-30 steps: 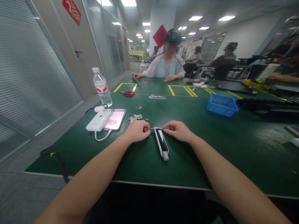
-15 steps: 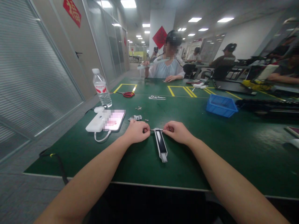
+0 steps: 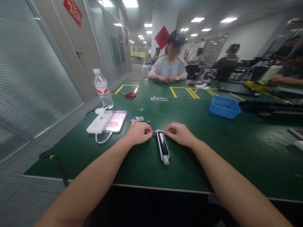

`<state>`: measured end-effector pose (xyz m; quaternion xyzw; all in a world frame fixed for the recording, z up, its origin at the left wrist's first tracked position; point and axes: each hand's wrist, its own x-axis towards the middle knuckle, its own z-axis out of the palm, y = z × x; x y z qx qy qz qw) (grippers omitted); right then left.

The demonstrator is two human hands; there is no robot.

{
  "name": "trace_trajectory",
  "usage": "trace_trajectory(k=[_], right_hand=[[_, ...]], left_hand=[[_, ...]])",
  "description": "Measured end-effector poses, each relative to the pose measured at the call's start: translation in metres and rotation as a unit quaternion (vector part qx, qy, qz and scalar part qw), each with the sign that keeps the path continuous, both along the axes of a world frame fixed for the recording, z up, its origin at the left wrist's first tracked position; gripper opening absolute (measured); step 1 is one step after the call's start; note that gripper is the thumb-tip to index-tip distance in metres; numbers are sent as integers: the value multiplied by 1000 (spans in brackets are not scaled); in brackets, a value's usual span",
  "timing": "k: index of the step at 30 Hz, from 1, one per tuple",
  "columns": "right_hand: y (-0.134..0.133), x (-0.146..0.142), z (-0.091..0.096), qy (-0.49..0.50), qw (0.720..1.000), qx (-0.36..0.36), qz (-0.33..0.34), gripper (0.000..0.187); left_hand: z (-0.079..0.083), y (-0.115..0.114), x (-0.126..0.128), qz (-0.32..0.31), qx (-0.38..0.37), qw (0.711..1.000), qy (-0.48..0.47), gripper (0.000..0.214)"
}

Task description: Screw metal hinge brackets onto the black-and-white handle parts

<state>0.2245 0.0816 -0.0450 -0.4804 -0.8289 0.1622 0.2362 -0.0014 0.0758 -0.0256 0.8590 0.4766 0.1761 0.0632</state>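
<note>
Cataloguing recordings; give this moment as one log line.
white device: on green table; left hand: pinching thin metal piece at device's far end; right hand: opposite side, grip unclear

white, black-faced device (image 3: 163, 145) flat on table (image 3: 187, 170), thin rod (image 3: 154, 131) at far end

The slim device (image 3: 163, 145) is white with a glossy black face (image 3: 163, 148) and a pale grey tip (image 3: 166, 160). The desk (image 3: 189, 167) is deep green, marked with yellow tape (image 3: 174, 92). The storage bin (image 3: 223, 110) is blue, the scissors (image 3: 130, 95) have red handles, the power bank (image 3: 96, 123) and cable (image 3: 103, 142) are white. The clear water bottle (image 3: 106, 100) has a white cap (image 3: 96, 71) and a red-and-white label (image 3: 102, 90).
</note>
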Motion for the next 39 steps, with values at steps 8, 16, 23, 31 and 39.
trace_trajectory(k=[8, 16, 23, 31, 39], right_hand=[[0, 0, 0, 2, 1000, 4, 1, 8], [-2, -1, 3, -4, 1000, -3, 1, 7], [-2, -1, 2, -3, 1000, 1, 6, 7], [-1, -1, 0, -6, 1000, 3, 7, 7], [-1, -1, 1, -10, 1000, -6, 4, 7]], left_hand=[[1, -1, 0, 5, -6, 1000, -4, 17], [1, -1, -1, 8, -4, 1000, -7, 16], [-3, 0, -1, -11, -2, 1000, -12, 15], [-5, 3, -1, -25, 0, 1000, -6, 14], [-6, 5, -2, -33, 3, 999, -1, 13]])
